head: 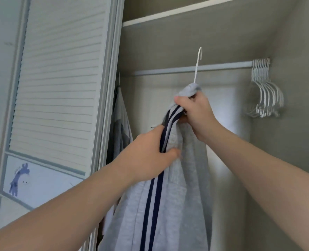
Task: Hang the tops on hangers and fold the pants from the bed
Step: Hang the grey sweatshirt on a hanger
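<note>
Grey navy-striped top (186, 196): left grip (146, 154) pinches stripes, right grip (195, 113) clutches bunched collar, white hanger (197, 67).

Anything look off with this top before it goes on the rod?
Yes: the gray top is bunched at the neck of the white hanger in the right hand, while the left hand grips its striped part. The hook tilts, off the rod.

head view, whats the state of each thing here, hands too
grey striped top, on the white hanger, held up, not yet hung
white hanger, hook above the rod, not hooked on
rod, carries spare hangers at its right end
spare hangers, hanging bunched, bare
left hand, grips the top by its stripes
right hand, grips the top's neck
closet door, open
</note>
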